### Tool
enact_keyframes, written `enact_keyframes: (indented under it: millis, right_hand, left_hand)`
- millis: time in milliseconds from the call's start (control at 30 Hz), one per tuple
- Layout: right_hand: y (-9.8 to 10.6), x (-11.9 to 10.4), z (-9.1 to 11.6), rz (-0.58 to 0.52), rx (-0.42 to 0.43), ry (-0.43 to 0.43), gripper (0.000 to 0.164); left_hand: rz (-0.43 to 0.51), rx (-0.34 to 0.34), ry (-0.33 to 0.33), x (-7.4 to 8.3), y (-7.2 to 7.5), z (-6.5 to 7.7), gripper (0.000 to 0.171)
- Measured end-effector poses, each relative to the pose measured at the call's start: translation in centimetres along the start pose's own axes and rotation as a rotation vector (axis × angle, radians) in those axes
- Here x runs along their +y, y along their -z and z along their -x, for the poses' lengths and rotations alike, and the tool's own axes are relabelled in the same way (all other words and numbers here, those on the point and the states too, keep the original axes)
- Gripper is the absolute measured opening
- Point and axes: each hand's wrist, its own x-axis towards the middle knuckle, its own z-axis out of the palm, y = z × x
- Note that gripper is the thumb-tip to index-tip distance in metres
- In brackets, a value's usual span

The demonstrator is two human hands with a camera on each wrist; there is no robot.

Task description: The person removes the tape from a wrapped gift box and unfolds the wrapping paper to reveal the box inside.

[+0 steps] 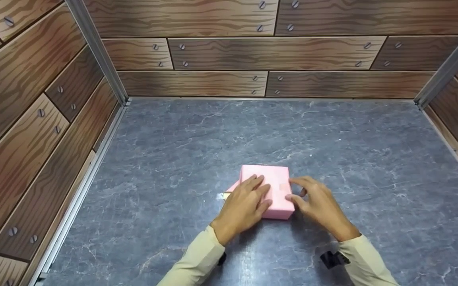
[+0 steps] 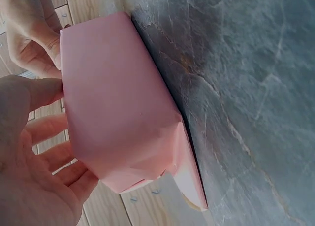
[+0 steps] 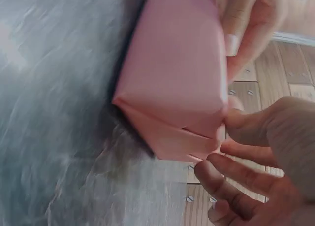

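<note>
A box wrapped in pink paper lies on the grey marbled table surface. My left hand rests on its top, fingers spread and pressing lightly. At the right end, my right hand touches the folded paper, thumb and index fingertip apart along the edge. The right wrist view shows this folded end tapering, with creases and a small gap. On the left end a loose paper flap sticks out, its pale inside showing. A small patch like tape sits on the top.
Wood-patterned panels rise at the back and both sides, joined by metal rails. A small pale, yellowish piece pokes out by the box's left end. A dark strap piece shows under the right sleeve.
</note>
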Motion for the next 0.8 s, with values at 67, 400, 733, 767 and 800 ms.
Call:
enact_keyframes:
  millis: [67,400,733,767,800]
  right_hand:
    - [0.2,-0.3,-0.2,-0.007,0.040,-0.026,0.035]
    - [-0.8,-2.5,-1.4,0.063,0.145,-0.024,0.016]
    - [-2.5,-3.0,-1.4,0.148,0.149,-0.074,0.017]
    - [-2.5,-3.0,-1.4,0.153,0.151,-0.073,0.016]
    - [-2.6,-3.1,-1.4,0.157,0.153,-0.072,0.015]
  left_hand:
    - [0.005,0.001,0.003,0.0,0.0,-0.1,0.040]
    - [0.006,0.037,0.002,-0.1,-0.2,0.1,0.040]
    - [-0.043,0.061,-0.018,0.1,-0.6,0.2,0.040]
    - [-0.044,0.058,-0.020,0.0,-0.5,0.1,0.040]
    - [-0.043,0.056,-0.021,0.0,-0.5,0.1,0.040]
